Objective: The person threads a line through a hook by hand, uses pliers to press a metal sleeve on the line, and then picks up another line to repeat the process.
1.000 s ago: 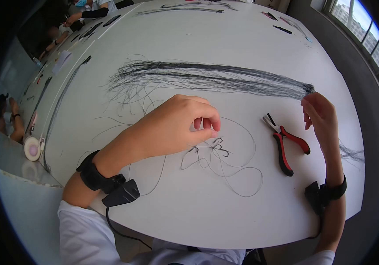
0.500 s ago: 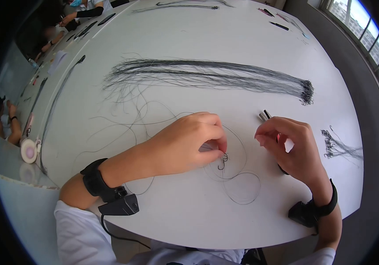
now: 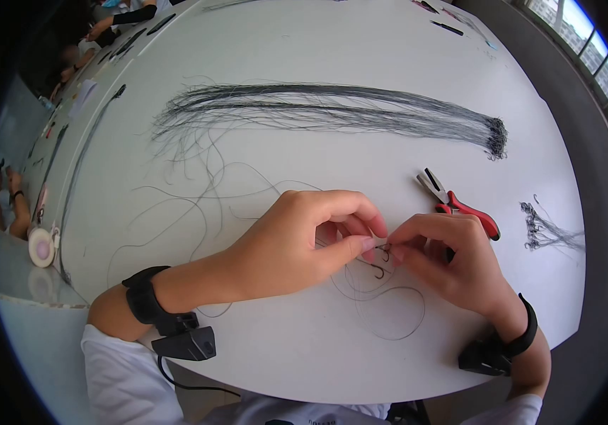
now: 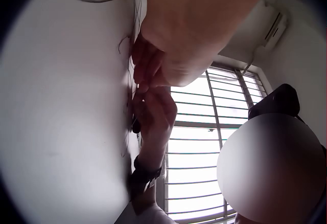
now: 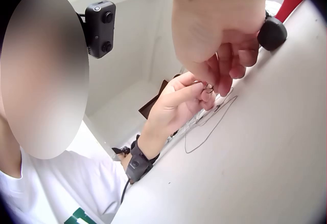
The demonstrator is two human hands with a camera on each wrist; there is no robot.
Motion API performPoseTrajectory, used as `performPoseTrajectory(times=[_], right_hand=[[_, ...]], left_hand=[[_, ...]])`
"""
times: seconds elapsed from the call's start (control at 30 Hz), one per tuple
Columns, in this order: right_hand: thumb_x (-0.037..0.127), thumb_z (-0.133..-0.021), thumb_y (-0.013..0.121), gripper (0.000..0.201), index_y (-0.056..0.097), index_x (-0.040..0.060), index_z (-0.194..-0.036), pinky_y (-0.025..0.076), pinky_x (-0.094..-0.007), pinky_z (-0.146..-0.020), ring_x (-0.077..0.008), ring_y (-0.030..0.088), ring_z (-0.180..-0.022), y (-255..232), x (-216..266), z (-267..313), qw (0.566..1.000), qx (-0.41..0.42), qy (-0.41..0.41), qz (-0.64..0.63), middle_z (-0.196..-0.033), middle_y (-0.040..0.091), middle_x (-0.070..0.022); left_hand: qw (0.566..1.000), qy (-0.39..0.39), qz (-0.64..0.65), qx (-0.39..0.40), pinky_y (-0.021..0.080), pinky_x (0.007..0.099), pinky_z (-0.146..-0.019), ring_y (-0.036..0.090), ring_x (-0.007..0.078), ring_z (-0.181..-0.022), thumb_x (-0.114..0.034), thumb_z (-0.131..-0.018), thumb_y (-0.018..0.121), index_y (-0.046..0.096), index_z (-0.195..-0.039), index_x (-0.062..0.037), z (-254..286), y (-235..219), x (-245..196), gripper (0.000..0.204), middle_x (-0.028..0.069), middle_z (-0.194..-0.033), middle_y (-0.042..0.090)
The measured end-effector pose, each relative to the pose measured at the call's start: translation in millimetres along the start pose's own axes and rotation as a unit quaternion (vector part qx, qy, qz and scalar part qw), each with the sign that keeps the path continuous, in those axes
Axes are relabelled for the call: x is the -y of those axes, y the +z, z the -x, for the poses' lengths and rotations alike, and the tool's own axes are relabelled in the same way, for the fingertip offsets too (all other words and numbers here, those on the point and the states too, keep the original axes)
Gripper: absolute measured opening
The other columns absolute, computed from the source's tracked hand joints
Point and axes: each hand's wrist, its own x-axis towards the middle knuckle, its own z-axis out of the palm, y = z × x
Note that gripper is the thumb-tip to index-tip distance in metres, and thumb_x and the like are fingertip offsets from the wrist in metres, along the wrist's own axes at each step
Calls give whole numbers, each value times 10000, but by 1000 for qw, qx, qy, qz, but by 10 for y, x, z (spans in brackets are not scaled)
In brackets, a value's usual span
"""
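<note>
In the head view my left hand [image 3: 304,244] pinches a few dark fishing hooks [image 3: 380,272] on thin line between thumb and fingertips. My right hand [image 3: 445,258] meets it from the right, its thumb and forefinger pinching at one of the hooks. The right wrist view shows a small hook [image 5: 209,88] where the fingertips of both hands come together. Loose fishing line [image 3: 423,312] loops over the table below the hands. Just behind the right hand lie pliers [image 3: 479,217] with red and black handles, partly covered by it.
A long bundle of hooked lines [image 3: 318,128] stretches across the table behind the hands. Another bunch of hooks [image 3: 534,227] lies at the right edge. A white tape roll [image 3: 42,247] is at the left. Farther back is a dark pen-like tool [image 3: 448,28].
My right hand has come from the long bundle's hooked end, past the pliers, to the left hand's fingertips. My left hand has picked up hooks from the table and moved slightly right.
</note>
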Motion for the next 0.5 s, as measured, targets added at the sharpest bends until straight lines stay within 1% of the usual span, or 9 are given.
performPoseTrajectory(times=[0.07,0.1,0.17,0.3,0.37,0.5], right_hand=[[18,-765,599,74,634,11,-830,349,-202,-438,-69,459,-463,-8,1,2,999,2,34,-36,-611,592,-31],[18,-765,599,74,634,11,-830,349,-202,-438,-69,459,-463,-18,8,2,999,2,36,-37,-611,592,-31],[26,-772,589,77,634,4,-830,321,-192,-419,-37,425,-437,-41,25,5,996,16,67,-59,-616,605,-15],[29,-772,591,81,637,4,-834,298,-188,-404,-17,407,-433,-22,-13,17,994,9,64,-85,-612,605,-6],[27,-773,587,85,638,3,-836,296,-189,-403,-15,403,-433,-13,-40,22,994,11,53,-99,-614,607,-4],[24,-776,589,77,639,7,-833,296,-189,-409,-23,414,-443,-23,9,23,993,12,58,-99,-610,605,-9]], left_hand=[[999,-38,32,2,487,230,-707,638,115,-791,4,-836,558,607,-955,9,8,-18,-27,129,55,-869,640],[999,-39,33,4,487,230,-707,638,115,-791,4,-836,558,607,-955,9,10,-17,-23,129,55,-869,640],[1000,-25,10,4,483,236,-699,639,123,-783,1,-838,553,608,-946,11,11,-13,-23,122,58,-854,638],[999,-12,-37,10,463,232,-675,609,112,-759,-5,-829,566,620,-905,-1,25,-2,-46,93,53,-847,623],[995,27,-99,-6,437,227,-651,561,102,-741,-10,-813,589,629,-856,-15,40,-1,-42,59,49,-859,602],[995,32,-90,-6,424,227,-647,527,102,-754,-13,-798,605,630,-832,-21,53,1,-42,43,44,-872,579]])
